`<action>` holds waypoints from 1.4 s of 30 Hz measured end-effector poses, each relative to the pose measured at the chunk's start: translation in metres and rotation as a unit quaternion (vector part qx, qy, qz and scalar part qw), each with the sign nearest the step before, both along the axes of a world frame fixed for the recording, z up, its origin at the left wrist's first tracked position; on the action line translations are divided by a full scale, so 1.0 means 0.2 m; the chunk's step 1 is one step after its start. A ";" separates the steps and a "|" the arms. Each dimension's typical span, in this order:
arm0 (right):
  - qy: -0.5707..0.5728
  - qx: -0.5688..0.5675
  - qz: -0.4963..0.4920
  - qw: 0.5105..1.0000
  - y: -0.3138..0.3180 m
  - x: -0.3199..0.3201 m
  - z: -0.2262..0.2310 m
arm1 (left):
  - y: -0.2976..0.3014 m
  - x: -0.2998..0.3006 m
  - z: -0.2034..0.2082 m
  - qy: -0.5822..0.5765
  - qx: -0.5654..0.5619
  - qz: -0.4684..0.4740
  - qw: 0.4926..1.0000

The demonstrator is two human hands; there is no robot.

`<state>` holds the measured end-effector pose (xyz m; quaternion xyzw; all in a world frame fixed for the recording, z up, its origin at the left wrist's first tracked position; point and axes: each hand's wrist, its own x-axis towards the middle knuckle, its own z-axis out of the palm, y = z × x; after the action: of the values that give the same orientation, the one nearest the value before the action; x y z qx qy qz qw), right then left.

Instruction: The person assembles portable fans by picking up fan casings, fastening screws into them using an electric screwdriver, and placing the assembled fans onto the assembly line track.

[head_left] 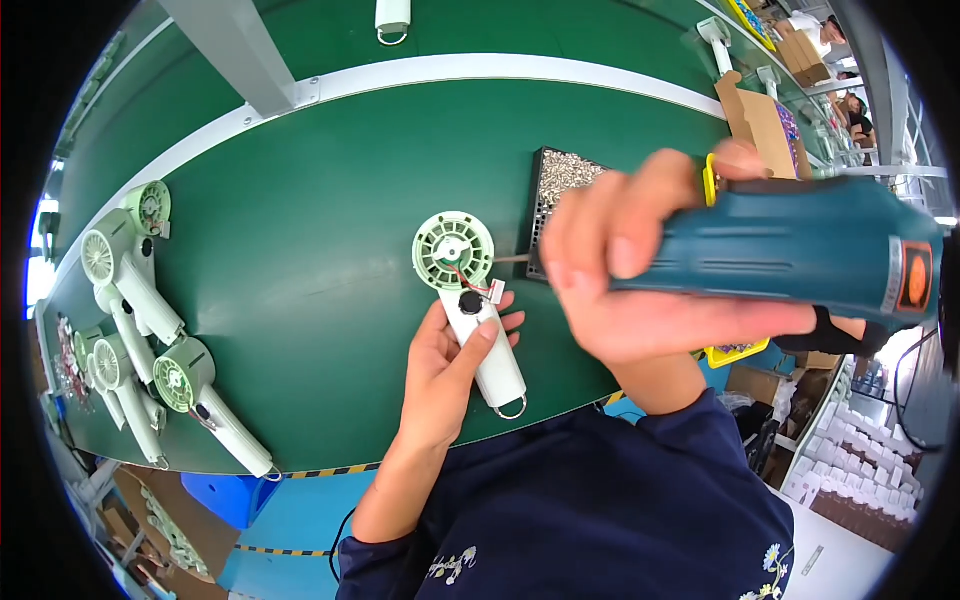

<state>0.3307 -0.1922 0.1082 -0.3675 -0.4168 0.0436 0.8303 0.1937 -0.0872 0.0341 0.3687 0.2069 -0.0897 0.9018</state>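
Note:
My left hand is closed around the white handle of a small handheld fan, low over the green tabletop. The fan's round pale-green head shows its open inside, with a red wire and a white connector beside it. In my right hand is a large blue-green electric screwdriver, slightly blurred and held level. Its thin bit points left and ends close to the fan head; I cannot tell whether it touches. Behind the screwdriver sits a black tray of small metal screws, partly hidden by my hand.
Several more fans lie in a pile on the left of the green table. A metal post and white rail cross the far side. At the right stand an open cardboard box and a yellow bin.

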 end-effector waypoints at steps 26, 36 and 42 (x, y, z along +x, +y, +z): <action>-0.021 -0.198 -0.147 0.969 0.36 -0.21 -0.50 | -0.02 -0.09 -0.15 -0.061 0.074 0.046 0.994; -0.165 -0.208 -0.232 0.936 0.33 -0.20 -0.29 | -0.02 -0.08 -0.32 -0.080 -0.054 0.070 0.993; -0.074 -0.162 -0.142 0.974 0.35 -0.21 -0.30 | -0.03 -0.04 -0.14 -0.088 0.001 0.053 0.995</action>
<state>0.2891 -0.1215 0.0472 -0.5547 -0.4078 -0.0354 0.7243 0.1853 -0.0935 0.0062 0.3641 0.1464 -0.0085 0.9197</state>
